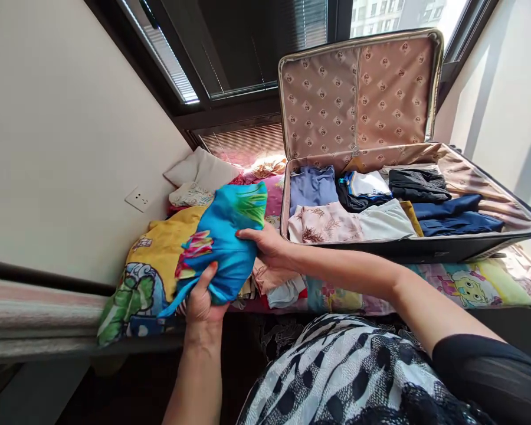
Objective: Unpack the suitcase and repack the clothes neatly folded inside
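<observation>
A folded bright blue garment (232,224) with pink and green flower prints is held up between my two hands. My left hand (203,298) grips its lower edge, thumb on top. On the garment's right side, my right hand (268,245) closes with the thumb over the cloth; the other fingers are hidden underneath. Behind and left of it lies a yellow cloth (163,236) with a cartoon print. To the right stands an open suitcase (425,241) with folded clothes in it, among them a pink leaf-patterned garment (321,221) and a navy one (458,215).
The suitcase lid (358,100) leans upright towards the window. A white pillow (203,168) lies in the left corner below the wall socket (136,199). Several folded clothes lie under my right forearm. A cartoon-print mat (473,286) covers the ledge under the suitcase.
</observation>
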The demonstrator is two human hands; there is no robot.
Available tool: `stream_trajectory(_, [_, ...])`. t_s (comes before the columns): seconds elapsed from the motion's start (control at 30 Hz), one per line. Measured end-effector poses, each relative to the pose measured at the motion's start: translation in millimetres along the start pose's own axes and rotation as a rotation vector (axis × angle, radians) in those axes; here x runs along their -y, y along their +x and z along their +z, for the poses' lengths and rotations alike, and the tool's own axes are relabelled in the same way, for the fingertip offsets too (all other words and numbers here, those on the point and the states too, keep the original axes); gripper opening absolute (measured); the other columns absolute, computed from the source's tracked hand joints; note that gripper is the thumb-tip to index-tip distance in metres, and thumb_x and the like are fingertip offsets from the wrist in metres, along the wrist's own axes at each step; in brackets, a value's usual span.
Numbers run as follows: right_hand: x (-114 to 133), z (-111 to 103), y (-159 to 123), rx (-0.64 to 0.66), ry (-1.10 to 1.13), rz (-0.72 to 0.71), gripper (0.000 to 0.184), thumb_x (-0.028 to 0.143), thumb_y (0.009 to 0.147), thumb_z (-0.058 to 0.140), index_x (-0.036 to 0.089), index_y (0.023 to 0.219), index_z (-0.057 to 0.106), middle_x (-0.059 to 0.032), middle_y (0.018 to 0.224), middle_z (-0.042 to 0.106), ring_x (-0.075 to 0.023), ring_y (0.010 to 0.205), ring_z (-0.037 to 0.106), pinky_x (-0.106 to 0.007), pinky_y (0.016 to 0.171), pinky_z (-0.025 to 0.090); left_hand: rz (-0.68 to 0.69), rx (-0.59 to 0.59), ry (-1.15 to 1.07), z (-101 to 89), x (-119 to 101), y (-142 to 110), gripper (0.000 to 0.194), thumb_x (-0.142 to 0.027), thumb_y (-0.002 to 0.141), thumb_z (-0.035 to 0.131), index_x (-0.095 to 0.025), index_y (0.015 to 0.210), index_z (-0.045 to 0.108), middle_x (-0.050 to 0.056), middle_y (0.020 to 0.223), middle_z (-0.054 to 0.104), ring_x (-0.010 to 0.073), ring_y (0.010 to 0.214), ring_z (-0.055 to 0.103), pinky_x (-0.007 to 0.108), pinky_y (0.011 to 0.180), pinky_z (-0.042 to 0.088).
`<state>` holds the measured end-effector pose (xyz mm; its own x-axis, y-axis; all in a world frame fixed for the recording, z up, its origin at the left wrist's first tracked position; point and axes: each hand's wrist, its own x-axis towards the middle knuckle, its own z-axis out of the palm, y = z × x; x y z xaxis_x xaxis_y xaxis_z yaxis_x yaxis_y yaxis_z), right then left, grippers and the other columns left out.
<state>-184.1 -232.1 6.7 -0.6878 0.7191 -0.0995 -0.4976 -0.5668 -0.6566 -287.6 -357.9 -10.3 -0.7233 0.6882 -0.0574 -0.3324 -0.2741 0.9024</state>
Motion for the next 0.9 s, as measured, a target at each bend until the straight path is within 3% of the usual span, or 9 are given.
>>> stream_trajectory(0.1, [58,-17,-8,0.021,-0.048,-0.109,0.050,0.024,0.060,0.089,0.024,0.104,0.065,-0.0005,0.098,0.078,-0.0253,0.097,0.074,-0.048,0.104,0.062,0.051,0.044,0.003,46.7,5,13,0.072,-0.026,0.071,0.088,-0.028,0.142,0.072,0.004,0.141,0.077,0.0349,0.140,0.067,0.055,0.124,0.052])
stream_trajectory(0.23, [140,-48,-1,-0.097,-0.099,-0.248,0.045,0.019,0.066,0.084,0.023,0.106,0.064,-0.0017,0.099,0.079,-0.0264,0.103,0.075,-0.051,0.109,0.061,0.072,0.211,0.037,113.8,18,21,0.068,-0.025,0.075,0.083,-0.026,0.142,0.071,0.004,0.134,0.079,0.0315,0.135,0.071,0.048,0.117,0.060])
stream_trajectory(0.43, [240,-126,-9,-0.305,-0.218,-0.343,0.037,0.010,0.069,0.073,0.018,0.105,0.066,-0.0033,0.094,0.079,-0.0247,0.099,0.077,-0.050,0.104,0.064,-0.113,0.543,0.173,212.0,47,42,0.052,-0.030,0.086,0.075,-0.021,0.137,0.073,0.007,0.125,0.082,0.0322,0.131,0.073,0.052,0.113,0.063])
stream_trajectory(0.57, [295,-183,-28,-0.425,-0.306,-0.395,0.032,0.007,0.072,0.071,0.017,0.103,0.067,-0.0040,0.093,0.078,-0.0234,0.092,0.077,-0.048,0.096,0.066,-0.194,0.665,0.162,280.7,69,66,0.061,-0.020,0.080,0.078,-0.016,0.140,0.070,0.010,0.126,0.082,0.0345,0.130,0.074,0.055,0.112,0.062])
stream_trajectory(0.67, [328,-222,-36,-0.519,-0.348,-0.444,0.037,0.002,0.070,0.070,0.017,0.104,0.068,-0.0033,0.095,0.077,-0.0219,0.088,0.076,-0.047,0.091,0.067,-0.234,0.722,0.184,330.2,92,86,0.067,-0.011,0.076,0.075,-0.018,0.142,0.068,0.008,0.126,0.082,0.0339,0.127,0.076,0.056,0.107,0.064])
stream_trajectory(0.77, [345,-257,-37,-0.594,-0.402,-0.474,0.039,0.003,0.071,0.071,0.018,0.106,0.069,-0.0034,0.099,0.077,-0.0195,0.086,0.074,-0.043,0.088,0.067,-0.356,0.834,0.197,368.9,122,108,0.061,-0.009,0.075,0.070,-0.019,0.135,0.072,0.007,0.125,0.083,0.0316,0.126,0.076,0.053,0.105,0.065])
stream_trajectory(0.83, [345,-282,-38,-0.618,-0.485,-0.481,0.036,0.007,0.076,0.070,0.020,0.109,0.071,-0.0049,0.106,0.078,-0.0182,0.088,0.073,-0.040,0.086,0.065,-0.433,0.914,0.231,384.3,148,122,0.057,-0.010,0.075,0.069,-0.015,0.132,0.072,0.011,0.125,0.082,0.0318,0.126,0.076,0.051,0.104,0.065])
stream_trajectory(0.9, [337,-309,-40,-0.686,-0.653,-0.401,0.031,0.010,0.084,0.066,0.019,0.113,0.072,-0.0083,0.113,0.077,-0.0167,0.090,0.073,-0.036,0.084,0.063,-0.412,0.933,0.407,390.2,175,134,0.055,-0.012,0.076,0.070,-0.011,0.131,0.070,0.017,0.123,0.082,0.0337,0.122,0.077,0.052,0.101,0.065])
